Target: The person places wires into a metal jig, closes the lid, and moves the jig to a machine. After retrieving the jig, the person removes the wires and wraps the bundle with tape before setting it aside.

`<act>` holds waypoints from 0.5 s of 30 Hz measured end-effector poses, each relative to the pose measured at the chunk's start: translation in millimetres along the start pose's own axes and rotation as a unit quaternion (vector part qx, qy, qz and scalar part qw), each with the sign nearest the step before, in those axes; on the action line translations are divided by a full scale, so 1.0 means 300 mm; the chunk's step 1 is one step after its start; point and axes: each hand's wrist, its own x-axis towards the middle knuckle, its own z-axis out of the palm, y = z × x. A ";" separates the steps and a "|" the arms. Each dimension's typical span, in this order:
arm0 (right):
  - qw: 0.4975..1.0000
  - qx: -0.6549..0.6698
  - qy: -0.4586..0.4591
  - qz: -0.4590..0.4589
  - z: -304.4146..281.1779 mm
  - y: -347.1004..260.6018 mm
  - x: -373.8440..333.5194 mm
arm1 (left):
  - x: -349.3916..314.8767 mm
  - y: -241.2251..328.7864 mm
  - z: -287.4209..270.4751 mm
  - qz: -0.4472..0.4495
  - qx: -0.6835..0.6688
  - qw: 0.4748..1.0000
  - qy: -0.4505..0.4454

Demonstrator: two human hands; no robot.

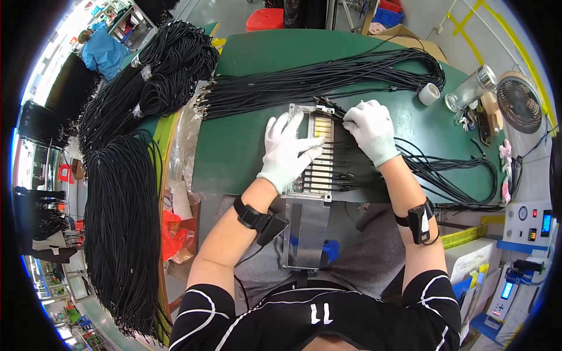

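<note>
Fixture (309, 153): metal plate with a row of slots and yellowish inserts, lying at the near edge of the green table (246, 117), its lower end overhanging toward the person's lap. Black cables (339, 167) sit side by side in the slots and run off to the right

Left hand (285, 151): white glove, fingers spread flat on the fixture's left side, pressing it down; grips nothing

Right hand (370, 130): white glove, fingers curled down over the cable ends at the fixture's upper right; whether it pinches one cable I cannot tell, the fingertips being hidden

Step, as I judge it: cables being seated one by one into the slots, most rows already filled. Next move would call for a single cable end drawn clear of the bundle and laid straight into a free slot while the left hand keeps the plate from shifting

Table: long bundle of cables (328, 76) fanned across the far half; tape roll (429, 93) and clear bottle (471, 88) at the right, a small fan (519, 105) just beyond

Room: heavy coils of black cable (170, 64) hung left of the table, more hanging lower left; another person in blue (104, 52) well apart at upper left; a machine with small screens (530, 225) at lower right; red bin (264, 19) on the floor beyond the table
</note>
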 end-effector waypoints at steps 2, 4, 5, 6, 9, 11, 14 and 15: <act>0.999 0.041 0.005 -0.009 -0.013 0.013 0.005 | -0.019 -0.024 0.005 -0.001 -0.043 0.998 0.036; 0.993 0.119 0.012 -0.017 -0.032 0.016 0.003 | -0.008 -0.040 0.000 -0.042 -0.086 0.992 0.084; 0.993 0.120 0.010 -0.020 -0.034 0.010 0.003 | 0.000 -0.049 -0.002 -0.079 -0.128 0.980 0.129; 0.990 0.134 0.006 -0.037 -0.037 0.004 0.004 | 0.006 -0.054 -0.005 -0.113 -0.170 0.963 0.173; 0.985 0.159 -0.002 -0.068 -0.044 -0.020 0.000 | 0.010 -0.045 -0.004 -0.073 -0.131 0.972 0.180; 0.972 0.213 0.024 -0.094 -0.027 -0.084 0.012 | 0.011 -0.037 -0.009 -0.053 -0.108 0.976 0.182; 0.966 0.239 0.029 -0.098 -0.007 -0.162 0.001 | 0.016 -0.011 -0.034 0.033 -0.121 0.983 0.136; 0.966 0.240 0.022 -0.092 0.000 -0.183 -0.006 | 0.016 -0.008 -0.038 0.034 -0.122 0.983 0.134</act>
